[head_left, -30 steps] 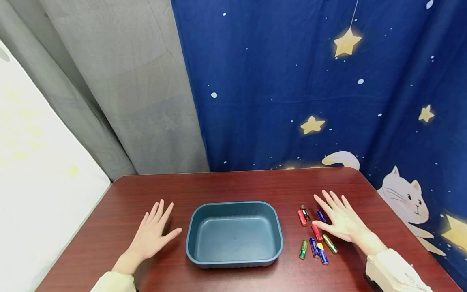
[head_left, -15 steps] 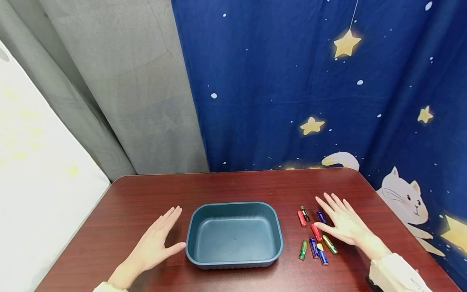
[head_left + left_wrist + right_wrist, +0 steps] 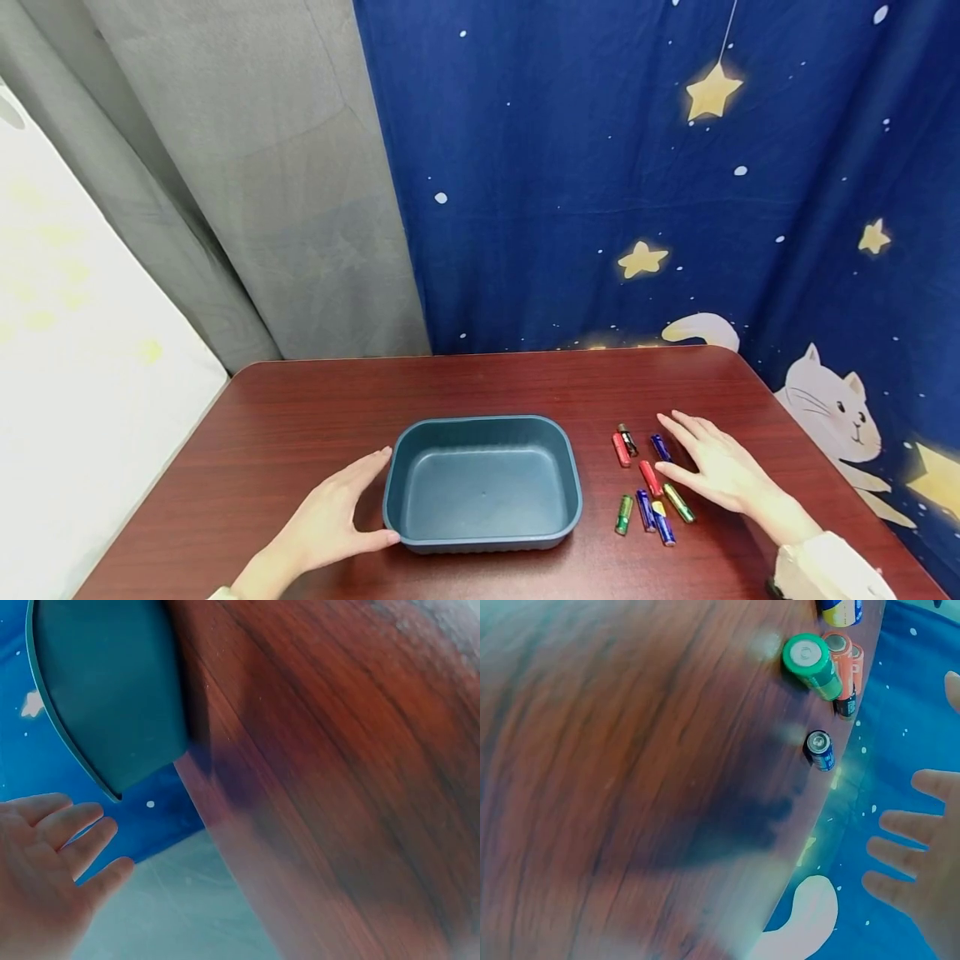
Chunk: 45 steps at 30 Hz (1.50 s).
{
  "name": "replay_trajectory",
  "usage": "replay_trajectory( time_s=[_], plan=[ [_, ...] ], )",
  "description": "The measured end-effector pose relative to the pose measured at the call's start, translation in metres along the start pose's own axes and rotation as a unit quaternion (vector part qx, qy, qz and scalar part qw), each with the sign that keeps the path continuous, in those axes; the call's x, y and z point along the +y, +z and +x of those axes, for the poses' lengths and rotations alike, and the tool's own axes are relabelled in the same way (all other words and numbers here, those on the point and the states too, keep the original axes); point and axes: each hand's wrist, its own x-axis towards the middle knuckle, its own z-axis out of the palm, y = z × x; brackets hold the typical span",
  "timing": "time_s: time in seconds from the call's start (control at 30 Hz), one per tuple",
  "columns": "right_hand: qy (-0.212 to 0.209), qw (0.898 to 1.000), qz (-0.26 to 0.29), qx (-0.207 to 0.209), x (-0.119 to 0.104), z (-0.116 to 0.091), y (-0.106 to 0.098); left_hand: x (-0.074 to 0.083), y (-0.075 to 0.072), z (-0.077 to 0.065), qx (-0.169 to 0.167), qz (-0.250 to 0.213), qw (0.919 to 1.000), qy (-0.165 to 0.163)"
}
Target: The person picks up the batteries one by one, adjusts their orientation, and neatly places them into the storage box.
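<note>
A dark teal plastic bin [image 3: 480,546] stands upright on the table, with nothing in its visible interior. My left hand [image 3: 326,518] is at its left side, thumb by the front corner and fingertips near the left rim. The left wrist view shows the fingers loosely extended and holding nothing; whether they touch the bin I cannot tell. To the bin's right lie several batteries, among them a red battery [image 3: 651,479], a green battery [image 3: 624,515] and a blue battery [image 3: 646,510]. Over their right side hovers my right hand [image 3: 723,471], fingers spread and relaxed, nothing held.
The reddish-brown wooden table [image 3: 495,385] has a rounded far edge. Behind it hang a grey curtain [image 3: 300,208] and a blue star-patterned curtain [image 3: 540,167]. A white cloth or panel [image 3: 90,350] borders the left side.
My left hand has moved right to the bin's left side, its thumb now lower by the front corner. The right hand has drawn slightly right and down, fingers a little less spread.
</note>
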Motion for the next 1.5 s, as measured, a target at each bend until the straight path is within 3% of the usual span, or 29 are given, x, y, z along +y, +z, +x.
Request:
replay_trajectory(
  time_s=[0.13,0.37,0.53,0.7,0.83,1.0,1.17,1.5],
  plan=[
    [-0.002,1.0,0.025,-0.015,0.0,-0.005,-0.005,0.002,0.001,0.0,-0.015,-0.008,0.9998,-0.012],
    [0.044,0.995,0.067,-0.064,-0.002,-0.013,-0.015,0.002,0.003,0.0,-0.031,-0.014,0.9989,-0.033],
    [0.055,0.993,0.084,-0.061,0.0,-0.017,-0.014,0.002,0.004,0.001,-0.043,-0.022,0.998,-0.042],
    [0.002,0.995,0.101,-0.02,0.004,-0.021,-0.008,0.002,0.005,0.002,-0.049,-0.027,0.9976,-0.041],
    [-0.051,0.984,0.17,-0.027,0.009,-0.024,-0.006,0.001,0.006,0.001,-0.05,-0.023,0.9976,-0.042],
    [-0.074,0.964,0.244,-0.078,0.015,-0.028,-0.002,-0.001,0.007,0.001,-0.049,-0.02,0.9977,-0.042],
    [-0.075,0.949,0.273,-0.136,0.017,-0.028,-0.003,-0.001,0.008,0.0,-0.051,-0.022,0.9971,-0.051],
    [-0.109,0.955,0.243,-0.133,0.018,-0.025,0.005,-0.001,0.01,-0.001,-0.059,-0.032,0.9954,-0.068]
  ],
)
